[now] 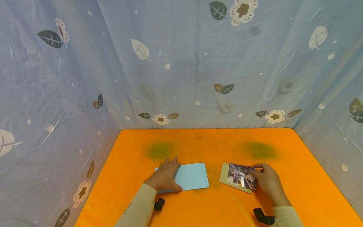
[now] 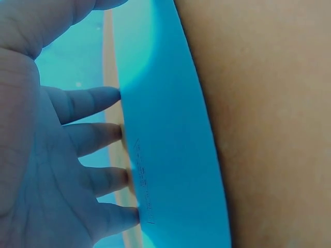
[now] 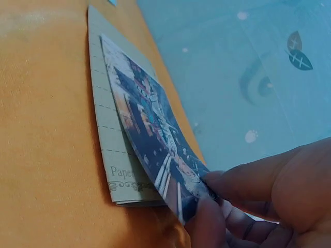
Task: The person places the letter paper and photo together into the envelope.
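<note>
My left hand [image 1: 165, 176] spans a flat light blue card or notebook [image 1: 194, 176] on the orange table, thumb by its near edge. In the left wrist view, spread, nearly straight fingers touch the edge of the blue piece [image 2: 176, 134], which bears small print. My right hand [image 1: 266, 179] pinches one end of a glossy picture card [image 1: 241, 175] between thumb and fingers. That card overlaps a beige paper booklet [image 1: 224, 173]. Seen in the right wrist view, the picture card [image 3: 150, 113] tilts up from the booklet [image 3: 101, 119], which shows dashed lines and the word "Paper".
The orange table [image 1: 198, 142] has two dark greenish stains toward the back. Blue curtains [image 1: 181, 63] printed with leaves and flowers enclose it at the back and sides. A black curved piece [image 1: 263, 217] sits at the right wrist, another [image 1: 159, 204] at the left.
</note>
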A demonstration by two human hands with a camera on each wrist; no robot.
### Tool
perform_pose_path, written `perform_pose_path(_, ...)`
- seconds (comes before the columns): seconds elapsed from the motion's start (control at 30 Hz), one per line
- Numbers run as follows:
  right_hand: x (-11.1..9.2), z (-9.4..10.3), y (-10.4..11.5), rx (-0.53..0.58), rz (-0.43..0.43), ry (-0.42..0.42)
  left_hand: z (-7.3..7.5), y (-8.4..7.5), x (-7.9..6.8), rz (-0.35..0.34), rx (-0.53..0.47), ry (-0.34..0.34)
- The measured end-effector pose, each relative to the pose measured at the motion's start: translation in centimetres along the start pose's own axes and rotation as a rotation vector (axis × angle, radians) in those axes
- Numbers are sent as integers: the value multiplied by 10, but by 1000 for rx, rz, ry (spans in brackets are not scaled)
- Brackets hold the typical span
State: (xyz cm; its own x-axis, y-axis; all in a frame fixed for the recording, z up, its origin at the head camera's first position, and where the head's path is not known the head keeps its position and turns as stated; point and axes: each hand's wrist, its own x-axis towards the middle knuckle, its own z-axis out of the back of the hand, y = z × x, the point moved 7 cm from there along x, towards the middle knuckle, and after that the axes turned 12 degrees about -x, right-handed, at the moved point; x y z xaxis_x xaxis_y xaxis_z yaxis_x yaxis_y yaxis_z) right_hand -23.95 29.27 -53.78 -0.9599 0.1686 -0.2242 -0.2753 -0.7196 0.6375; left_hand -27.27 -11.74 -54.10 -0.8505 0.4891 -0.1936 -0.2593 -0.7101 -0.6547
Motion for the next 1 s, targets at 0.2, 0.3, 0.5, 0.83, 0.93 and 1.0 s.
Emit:
perform_pose_path(0.2,0,-5,-1,143,-8,47,1,-1,0,0,-9,6)
perform_pose_path(0.3,1,-7,0,260,-11,83,0,-1,0,0,-15,9)
perform_pose_path(0.5,0,-9,1,351,-26,112,0,-1,0,-2,-20,11)
perform_pose_path(0.83,-2,-14,1,379,-21,114,-1,0,1,-13,7,6)
perform_pose_path(0.93,-2,-16,1,408,-18,119,-1,0,1,-17,9,3)
perform_pose_path(1.0,-2,-18,1,428,-8,122,-1,0,1,-17,10,2)
